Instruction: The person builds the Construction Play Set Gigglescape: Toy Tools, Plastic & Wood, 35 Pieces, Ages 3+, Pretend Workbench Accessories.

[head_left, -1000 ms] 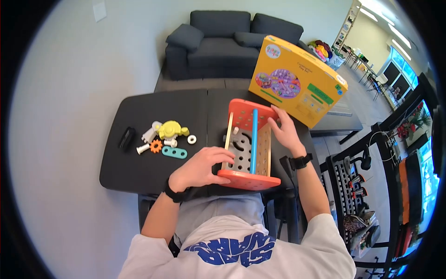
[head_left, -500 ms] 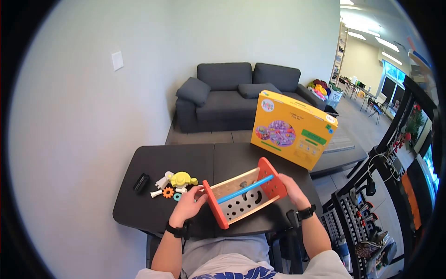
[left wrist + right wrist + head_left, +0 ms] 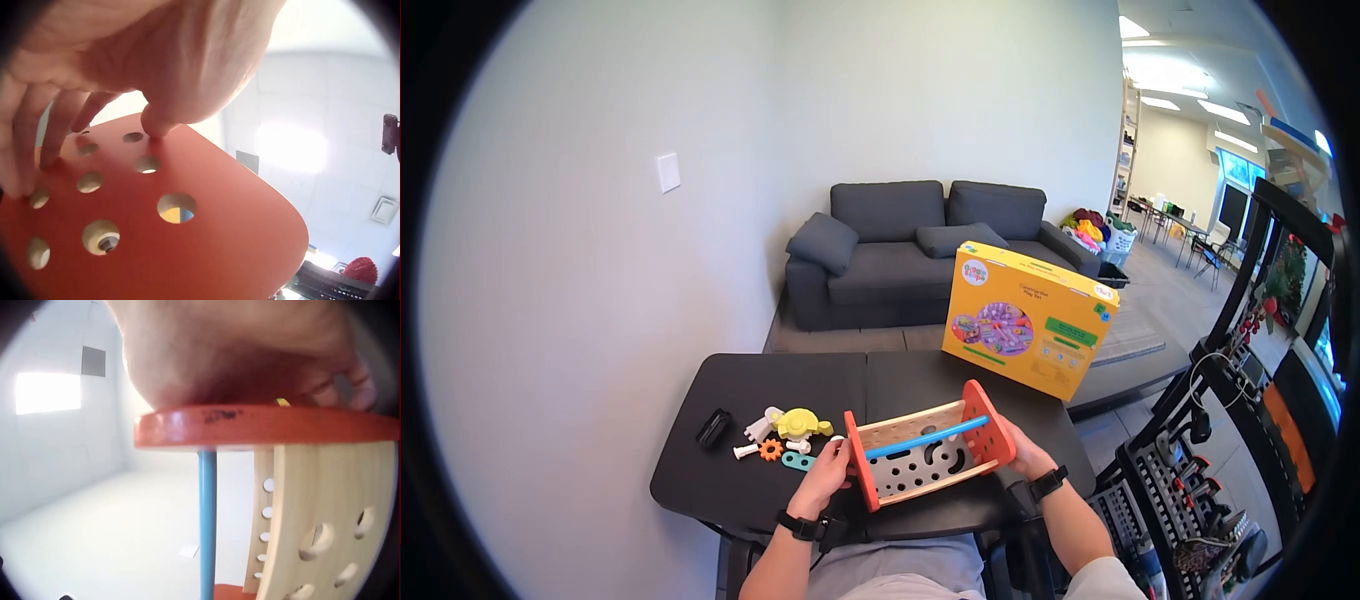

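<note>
A wooden toy toolbox [image 3: 920, 467] with red end panels, a blue bar handle and a grey holed side stands crosswise between both hands, tilted, over the front of the table. My left hand [image 3: 825, 475] holds its left end; in the left wrist view, bent fingers [image 3: 55, 134] and thumb press the outer face of the holed red panel [image 3: 206, 250]. At the other end my right hand [image 3: 1028, 455] grips the right red panel [image 3: 262, 430], palm against its outside, fingers partly hidden. Left of the left hand lie a yellow toy piece [image 3: 800, 423], an orange gear [image 3: 771, 450] and a teal holed strip [image 3: 799, 461].
White toy pieces, including a bolt [image 3: 746, 452], and a black object [image 3: 714, 430] lie on the black table [image 3: 700, 480]. A yellow play-set box [image 3: 1030, 320] stands behind the toolbox. A rack of tools [image 3: 1180, 490] is at the right; a grey sofa [image 3: 900, 270] is beyond.
The toolbox has turned from lengthwise to crosswise, its grey side now facing me. My hands have gone from its front and far ends to its left and right ends. The head view has tilted up.
</note>
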### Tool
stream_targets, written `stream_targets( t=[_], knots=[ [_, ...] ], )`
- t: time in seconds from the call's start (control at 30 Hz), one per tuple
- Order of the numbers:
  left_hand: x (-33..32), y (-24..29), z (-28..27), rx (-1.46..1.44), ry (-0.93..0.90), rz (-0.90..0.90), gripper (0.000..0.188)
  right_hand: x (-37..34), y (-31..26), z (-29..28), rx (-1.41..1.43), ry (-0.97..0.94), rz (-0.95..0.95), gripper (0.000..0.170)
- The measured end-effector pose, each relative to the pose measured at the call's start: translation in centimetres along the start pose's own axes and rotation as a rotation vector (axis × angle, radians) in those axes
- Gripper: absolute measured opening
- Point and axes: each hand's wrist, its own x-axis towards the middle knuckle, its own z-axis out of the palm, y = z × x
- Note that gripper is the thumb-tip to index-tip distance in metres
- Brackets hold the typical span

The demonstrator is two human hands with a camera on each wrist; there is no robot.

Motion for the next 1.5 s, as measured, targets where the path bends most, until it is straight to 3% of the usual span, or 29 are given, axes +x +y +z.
stream_targets(
  t=[0.17, 0.23, 0.33, 0.47, 0.5, 0.57, 0.63, 0.7, 0.77, 0.83, 0.87, 0.97, 1.0, 1.5],
  knots=[
    [1.2, 0.0, 0.4, -0.084, 0.061, 0.056, 0.046, -0.2, 0.1, 0.9, 0.024, -0.009, -0.003, 0.043],
    [1.7, -0.8, 0.7, -0.149, 0.112, 0.271, 0.042, -1.1, -0.3, 1.7, -0.104, 0.031, -0.04, 0.044],
    [0.6, 1.4, 1.4, -0.198, 0.106, 0.351, 0.043, -1.6, -0.6, 3.4, -0.068, 0.142, -0.142, 0.045],
    [-0.6, 3.1, 1.7, -0.242, 0.076, 0.516, 0.045, -2.2, -1.1, 3.7, -0.07, 0.104, -0.275, 0.053],
    [-0.8, 3.2, 1.8, -0.243, 0.078, 0.513, 0.045, -2.4, -1.3, 4.2, -0.07, 0.104, -0.271, 0.053],
    [-0.9, 3.4, 1.9, -0.264, 0.055, 0.548, 0.044, -3.0, -1.7, 5.3, -0.068, 0.061, -0.458, 0.055],
    [-1.1, 3.7, 2.0, -0.26, 0.047, 0.567, 0.043, -3.0, -1.6, 4.5, -0.132, 0.008, -0.482, 0.057],
    [-1.1, 3.6, 2.1, -0.256, 0.038, 0.586, 0.042, -3.0, -1.3, 4.2, -0.015, 0.008, -0.455, 0.059],
    [-0.8, 3.2, 2.1, -0.213, 0.04, 0.629, 0.04, -2.6, -0.5, 2.8, 0.008, -0.043, -0.484, 0.067],
    [-0.5, 2.8, 2.0, -0.247, 0.037, 0.615, 0.039, -2.7, -0.2, 2.1, -0.233, -0.036, -0.565, 0.079],
    [-0.4, 2.6, 2.0, -0.281, 0.034, 0.6, 0.039, -3.1, -0.3, 2.2, -0.204, -0.03, -0.53, 0.096],
    [-0.6, 2.4, 1.7, -0.277, 0.047, 0.552, 0.038, -3.4, 0.0, 1.8, -0.301, -0.101, -0.564, 0.104],
    [-0.7, 2.3, 1.7, -0.283, 0.061, 0.545, 0.036, -3.4, 0.0, 1.6, -0.268, -0.095, -0.536, 0.114],
    [0.7, -0.7, 0.5, -0.06, 0.091, 0.564, 0.029, -3.2, 0.7, -0.5, -0.497, -0.081, -0.566, 0.121]
  ],
)
